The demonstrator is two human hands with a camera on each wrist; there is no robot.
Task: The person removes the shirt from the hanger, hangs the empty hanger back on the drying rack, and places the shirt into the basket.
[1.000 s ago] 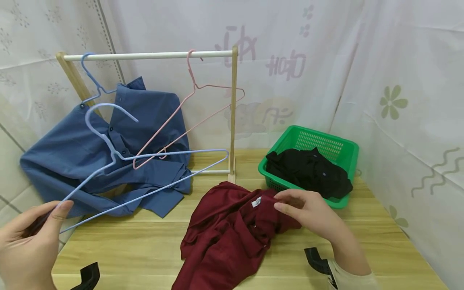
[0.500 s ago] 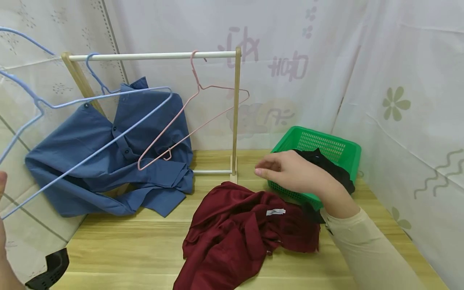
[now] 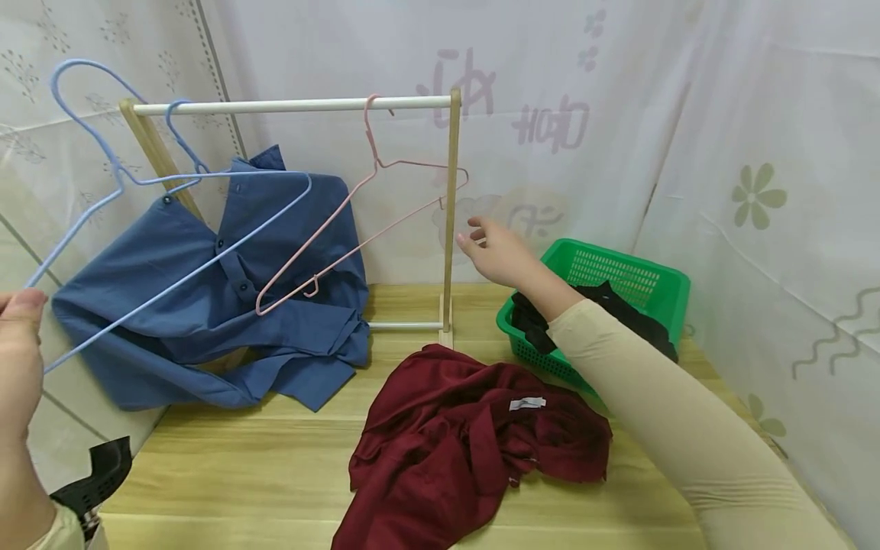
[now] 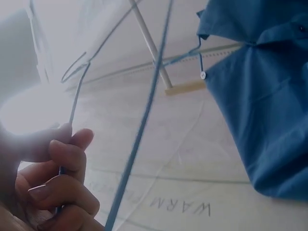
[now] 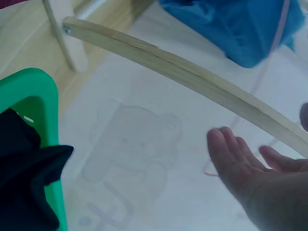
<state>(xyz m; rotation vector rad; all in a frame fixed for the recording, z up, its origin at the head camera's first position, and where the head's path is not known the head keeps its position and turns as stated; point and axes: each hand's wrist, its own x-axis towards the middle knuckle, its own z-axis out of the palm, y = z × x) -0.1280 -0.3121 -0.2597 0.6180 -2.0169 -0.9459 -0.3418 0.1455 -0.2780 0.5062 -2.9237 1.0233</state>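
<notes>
At the left edge of the head view, my left hand (image 3: 19, 359) grips a light blue clothes hanger (image 3: 199, 283) by one end, its hook up near the rail. In the left wrist view the fingers (image 4: 67, 192) curl round the wire. My right hand (image 3: 498, 248) holds nothing and is raised beside the rack's right post (image 3: 451, 221), fingers loosely extended. Nearby, a pink hanger (image 3: 374, 164) hangs bare from the rail. A blue shirt (image 3: 289, 229) hangs on another blue hanger (image 3: 182, 141). The dark red shirt (image 3: 440, 428) lies crumpled on the table, its white label showing.
A clothes rack with a white rail (image 3: 289, 105) and wooden posts stands at the back left. Right of it, a green basket (image 3: 677, 294) holds a black garment (image 3: 635, 325). Printed curtains (image 3: 756, 114) enclose the wooden table (image 3: 227, 473).
My right hand has left the dark red shirt and risen past the basket towards the rack's right post. The left hand has lifted the blue hanger up and to the left.
</notes>
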